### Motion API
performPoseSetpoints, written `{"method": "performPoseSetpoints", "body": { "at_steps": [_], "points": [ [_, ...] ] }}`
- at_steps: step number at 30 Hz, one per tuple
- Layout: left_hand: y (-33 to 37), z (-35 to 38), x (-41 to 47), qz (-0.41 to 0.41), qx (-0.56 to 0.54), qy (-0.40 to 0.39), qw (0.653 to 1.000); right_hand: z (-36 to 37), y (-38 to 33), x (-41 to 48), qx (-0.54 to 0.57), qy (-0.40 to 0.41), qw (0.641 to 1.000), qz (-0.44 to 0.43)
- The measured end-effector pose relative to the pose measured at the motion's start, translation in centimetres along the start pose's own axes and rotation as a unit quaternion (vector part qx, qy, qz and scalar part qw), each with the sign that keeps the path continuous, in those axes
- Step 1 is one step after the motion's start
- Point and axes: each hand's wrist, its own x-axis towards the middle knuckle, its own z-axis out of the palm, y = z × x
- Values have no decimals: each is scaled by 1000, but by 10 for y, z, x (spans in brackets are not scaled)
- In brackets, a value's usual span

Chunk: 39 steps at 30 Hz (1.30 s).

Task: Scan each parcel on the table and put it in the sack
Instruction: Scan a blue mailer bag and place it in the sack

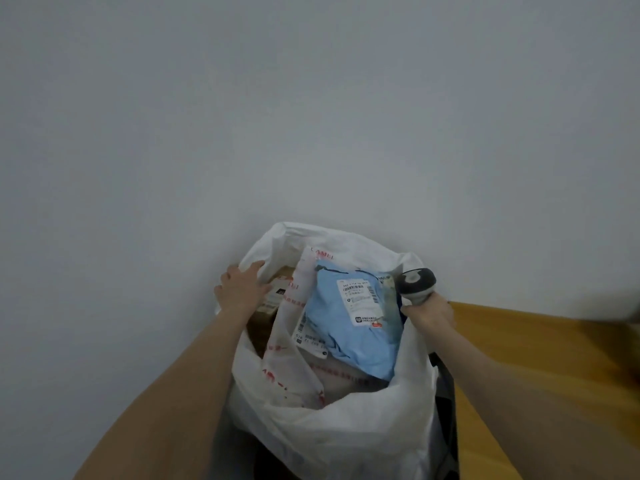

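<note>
While left hand lies spread at the sack mouth and right hand grips scanner, the top parcel could slide out if the rim sags.

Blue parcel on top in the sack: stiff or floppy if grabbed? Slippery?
Probably floppy: the blue parcel is a creased soft bag, draped over the white parcel beneath. Likely light, since it bulges little. The film looks smooth, so possibly slippery; its paper label may grip better.
</note>
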Motion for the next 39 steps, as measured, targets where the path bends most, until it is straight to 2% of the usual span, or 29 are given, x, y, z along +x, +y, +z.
{"method": "performPoseSetpoints", "body": {
  "at_steps": [4,9,12,17,25,31,36,39],
  "points": [
    [-13,4,33,41,-60,-75,995,23,-5,12,3,32,999,27],
    [-23,12,61,72,-144,-111,981,42,-7,19,-24,88,994,55],
    [-22,12,76,57,-211,-64,974,46,-15,21,6,131,989,61],
    [-11,-15,96,53,-275,32,959,25,-49,22,73,199,977,22],
    [7,-82,119,28,-386,140,912,-32,-115,11,126,276,952,-35],
    [-14,-60,104,-3,-330,113,937,-31,-97,1,85,261,961,-19],
    [-14,-63,104,-14,-338,150,929,-26,-92,4,96,290,952,-22],
    [-17,-43,87,-10,-319,106,942,-6,-76,2,73,257,964,-12]
  ]
}}
